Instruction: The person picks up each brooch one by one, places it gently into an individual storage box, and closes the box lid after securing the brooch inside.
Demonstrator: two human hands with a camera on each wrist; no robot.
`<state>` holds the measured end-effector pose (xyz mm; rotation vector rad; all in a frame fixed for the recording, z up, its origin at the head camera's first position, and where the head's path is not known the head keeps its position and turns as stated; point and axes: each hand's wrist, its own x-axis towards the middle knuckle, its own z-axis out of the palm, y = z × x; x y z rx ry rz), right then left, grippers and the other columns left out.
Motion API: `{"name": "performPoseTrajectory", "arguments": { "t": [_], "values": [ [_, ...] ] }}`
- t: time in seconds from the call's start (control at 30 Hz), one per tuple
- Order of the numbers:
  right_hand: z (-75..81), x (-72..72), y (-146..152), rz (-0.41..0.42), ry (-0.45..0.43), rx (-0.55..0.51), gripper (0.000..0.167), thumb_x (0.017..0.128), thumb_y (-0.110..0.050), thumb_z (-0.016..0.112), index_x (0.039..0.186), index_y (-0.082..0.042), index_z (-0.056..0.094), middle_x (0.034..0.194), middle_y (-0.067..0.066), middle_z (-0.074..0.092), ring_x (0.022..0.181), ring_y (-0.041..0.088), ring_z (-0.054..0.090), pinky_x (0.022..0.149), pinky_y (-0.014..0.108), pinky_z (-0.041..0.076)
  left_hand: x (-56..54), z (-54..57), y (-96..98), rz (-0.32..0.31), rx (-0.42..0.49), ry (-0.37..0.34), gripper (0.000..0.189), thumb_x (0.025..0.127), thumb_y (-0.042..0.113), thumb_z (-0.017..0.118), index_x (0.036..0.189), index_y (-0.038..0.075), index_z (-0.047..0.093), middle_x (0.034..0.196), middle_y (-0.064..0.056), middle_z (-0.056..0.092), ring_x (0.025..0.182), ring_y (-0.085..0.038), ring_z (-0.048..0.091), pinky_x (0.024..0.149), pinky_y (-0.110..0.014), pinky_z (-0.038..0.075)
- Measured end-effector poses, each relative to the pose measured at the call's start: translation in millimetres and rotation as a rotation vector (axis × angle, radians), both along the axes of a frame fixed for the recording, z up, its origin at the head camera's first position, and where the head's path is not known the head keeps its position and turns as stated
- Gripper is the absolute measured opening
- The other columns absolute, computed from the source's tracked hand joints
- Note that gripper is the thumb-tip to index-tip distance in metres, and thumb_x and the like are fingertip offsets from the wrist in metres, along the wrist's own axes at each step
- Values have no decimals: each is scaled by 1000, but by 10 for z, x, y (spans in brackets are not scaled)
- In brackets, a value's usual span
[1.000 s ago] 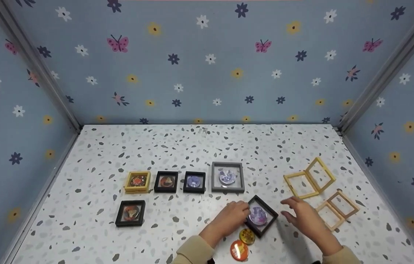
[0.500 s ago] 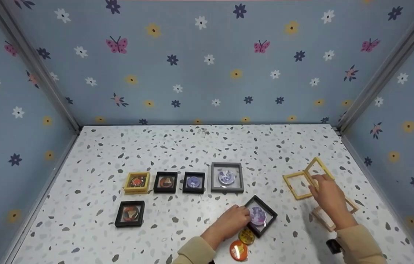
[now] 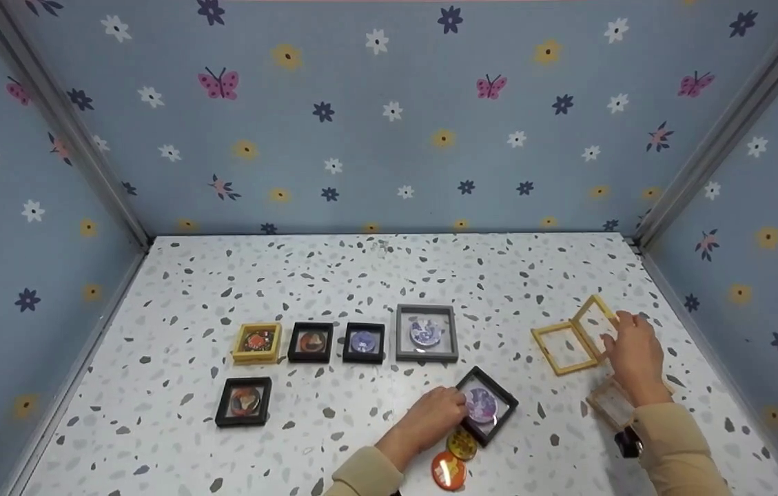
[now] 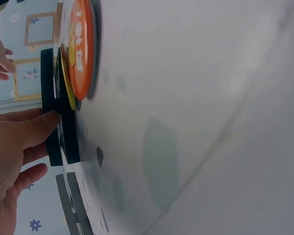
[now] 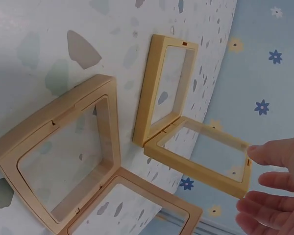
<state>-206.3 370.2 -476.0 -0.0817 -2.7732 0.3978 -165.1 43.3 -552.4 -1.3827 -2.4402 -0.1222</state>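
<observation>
My left hand (image 3: pixel 428 418) pinches the left corner of a black square display frame (image 3: pixel 510 402) with a purple round badge (image 3: pixel 480 405) in it. In the left wrist view its thumb (image 4: pixel 41 128) lies on the black frame's edge. Beside that frame lie a yellow badge (image 3: pixel 462 443) and an orange badge (image 3: pixel 448 471). My right hand (image 3: pixel 637 355) is at the raised half of a hinged yellow frame (image 3: pixel 560 348), thumb tip at its edge, fingers loosely extended. A light wood-coloured hinged frame (image 5: pixel 110 132) stands unfolded nearby, partly under my right forearm in the head view.
At the left stand a yellow frame (image 3: pixel 257 357), black frames (image 3: pixel 311 357) (image 3: pixel 364 357) and a grey frame (image 3: pixel 427 356), each holding a badge. Another black frame (image 3: pixel 243 419) lies nearer. Flowered panels (image 3: pixel 389 83) enclose the speckled table (image 3: pixel 333 269).
My right hand has moved from near the black frame rightward to the yellow frame's raised half. The left hand stays at the black frame, which has shifted very slightly left.
</observation>
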Motion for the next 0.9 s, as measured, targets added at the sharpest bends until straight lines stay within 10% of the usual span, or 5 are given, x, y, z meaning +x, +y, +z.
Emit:
{"name": "performPoseTrajectory", "arguments": {
  "t": [0.9],
  "values": [
    [-248, -37, 8, -10, 6, -115, 30, 87, 2, 49, 114, 16, 45, 92, 36, 53, 79, 47, 53, 65, 53, 43, 153, -51, -292, 131, 178, -112, 7, 75, 8, 61, 77, 12, 67, 80, 4, 58, 74, -9, 52, 67, -17, 42]
  ]
}}
